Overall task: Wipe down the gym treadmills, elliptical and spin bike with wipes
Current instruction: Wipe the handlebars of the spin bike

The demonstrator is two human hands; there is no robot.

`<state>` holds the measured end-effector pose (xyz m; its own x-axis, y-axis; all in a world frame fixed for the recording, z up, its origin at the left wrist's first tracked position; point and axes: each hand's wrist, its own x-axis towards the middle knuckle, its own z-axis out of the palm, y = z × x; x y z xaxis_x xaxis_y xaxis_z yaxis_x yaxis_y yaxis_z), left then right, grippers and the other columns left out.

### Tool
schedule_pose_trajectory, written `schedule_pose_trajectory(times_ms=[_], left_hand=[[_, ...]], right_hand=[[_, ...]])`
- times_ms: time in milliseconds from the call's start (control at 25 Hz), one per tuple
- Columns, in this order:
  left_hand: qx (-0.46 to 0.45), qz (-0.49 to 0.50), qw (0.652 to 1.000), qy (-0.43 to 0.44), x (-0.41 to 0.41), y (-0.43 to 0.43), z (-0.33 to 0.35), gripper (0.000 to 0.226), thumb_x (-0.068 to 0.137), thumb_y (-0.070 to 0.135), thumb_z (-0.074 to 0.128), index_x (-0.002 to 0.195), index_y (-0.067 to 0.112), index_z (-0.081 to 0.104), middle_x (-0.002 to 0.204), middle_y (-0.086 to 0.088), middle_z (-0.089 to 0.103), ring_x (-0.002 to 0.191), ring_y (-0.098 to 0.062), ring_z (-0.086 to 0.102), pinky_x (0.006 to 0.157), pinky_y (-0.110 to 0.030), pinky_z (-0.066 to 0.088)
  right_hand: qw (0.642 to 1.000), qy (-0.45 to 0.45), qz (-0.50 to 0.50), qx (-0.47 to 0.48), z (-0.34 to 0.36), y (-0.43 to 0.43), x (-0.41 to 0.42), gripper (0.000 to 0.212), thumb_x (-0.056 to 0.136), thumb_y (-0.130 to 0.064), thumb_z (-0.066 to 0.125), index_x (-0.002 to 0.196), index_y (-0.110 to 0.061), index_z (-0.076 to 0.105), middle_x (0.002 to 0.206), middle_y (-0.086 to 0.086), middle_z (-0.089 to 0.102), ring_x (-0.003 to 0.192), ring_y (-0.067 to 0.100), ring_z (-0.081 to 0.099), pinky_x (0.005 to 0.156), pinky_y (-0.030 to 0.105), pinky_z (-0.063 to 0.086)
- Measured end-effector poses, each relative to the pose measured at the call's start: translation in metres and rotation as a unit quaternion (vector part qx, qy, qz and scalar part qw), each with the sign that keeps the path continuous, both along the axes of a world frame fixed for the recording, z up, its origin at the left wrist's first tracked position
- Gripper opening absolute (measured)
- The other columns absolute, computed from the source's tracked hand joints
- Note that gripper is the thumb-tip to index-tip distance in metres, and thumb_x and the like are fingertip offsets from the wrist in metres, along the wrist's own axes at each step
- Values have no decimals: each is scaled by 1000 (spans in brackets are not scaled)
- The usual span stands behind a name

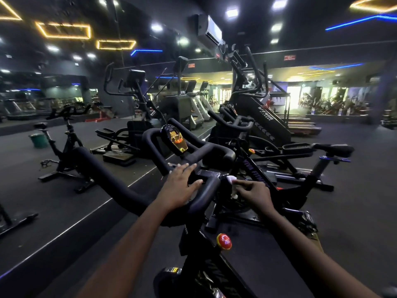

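Your left hand [181, 187] is lying flat, fingers straight, on the matte black spin bike handlebar [111, 179]. Your right hand [252, 193] is pinching a crumpled white wipe [231, 180] just right of its centre.

I'm looking into a commercial gym: spin bikes [64, 147] line a mirrored wall [64, 93], a stair climber [257, 112] and treadmills [197, 104] stand farther off, under neon ceiling strips [64, 30].

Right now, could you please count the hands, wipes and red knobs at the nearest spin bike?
Hands: 2 (left hand, right hand)
White wipe: 1
Red knob: 1
Total: 4
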<state>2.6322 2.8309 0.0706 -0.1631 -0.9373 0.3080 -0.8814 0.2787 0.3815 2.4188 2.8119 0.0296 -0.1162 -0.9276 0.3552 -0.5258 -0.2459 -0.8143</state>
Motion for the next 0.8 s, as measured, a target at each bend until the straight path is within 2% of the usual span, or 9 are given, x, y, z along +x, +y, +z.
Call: schedule_pose_trajectory(times_ms=[120, 240, 320, 360, 440, 600, 720, 800], left_hand=[[-14, -78, 996, 33, -38, 13, -4, 58, 97, 36, 45, 149, 21, 23, 155, -5, 23, 145, -18, 11, 116, -31, 3], [-18, -168, 985, 20, -96, 8, -18, 57, 97, 38, 45, 148, 20, 26, 153, -4, 28, 143, -19, 18, 118, -36, 10], [1, -214, 977, 13, -138, 4, -32, 56, 97, 38, 45, 147, 20, 28, 152, -4, 29, 142, -19, 20, 117, -39, 12], [12, -232, 973, 8, -157, 2, -41, 56, 97, 37, 45, 147, 20, 27, 152, -4, 29, 142, -18, 19, 117, -38, 12], [36, -278, 960, 1, -193, 2, -64, 56, 97, 37, 46, 147, 19, 28, 151, -6, 30, 142, -19, 22, 116, -33, 14], [89, -386, 917, -39, -275, 19, -112, 56, 97, 36, 47, 145, 14, 31, 148, -8, 34, 137, -21, 31, 113, -27, 20], [113, -452, 883, -60, -335, 45, -139, 55, 97, 37, 47, 145, 14, 32, 147, -8, 36, 135, -22, 35, 112, -28, 23], [126, -497, 856, -69, -378, 69, -157, 54, 97, 37, 47, 145, 15, 34, 147, -7, 37, 136, -21, 35, 112, -29, 24]], right_hand=[[999, 48, -4, 16, 3, 19, -31, 21, 81, -11, 67, 99, -19, 74, 81, 5, 74, 64, -6, 55, 55, 7, 39], [992, 108, -48, 31, 1, 47, -74, 23, 81, -9, 66, 101, -17, 73, 94, 6, 73, 80, -3, 57, 58, 0, 37], [986, 136, -88, 47, -2, 68, -111, 25, 81, -8, 65, 103, -15, 72, 98, 8, 72, 79, -9, 54, 56, 0, 36], [982, 147, -108, 56, -7, 78, -130, 25, 80, -7, 65, 102, -15, 72, 98, 9, 72, 71, -17, 51, 56, 1, 36], [972, 163, -150, 81, -21, 101, -169, 24, 79, -7, 66, 100, -16, 73, 95, 10, 72, 61, -20, 49, 55, 3, 36], [936, 185, -249, 170, -47, 170, -241, 22, 82, -11, 64, 102, -15, 73, 103, 6, 71, 88, -2, 61, 59, 3, 35], [913, 173, -298, 218, -67, 224, -279, 20, 84, -15, 65, 103, -11, 72, 102, 8, 71, 91, 4, 62, 59, 4, 35], [892, 162, -335, 255, -87, 260, -304, 21, 84, -11, 63, 103, -11, 72, 102, 9, 71, 95, 7, 62, 67, 5, 36]])
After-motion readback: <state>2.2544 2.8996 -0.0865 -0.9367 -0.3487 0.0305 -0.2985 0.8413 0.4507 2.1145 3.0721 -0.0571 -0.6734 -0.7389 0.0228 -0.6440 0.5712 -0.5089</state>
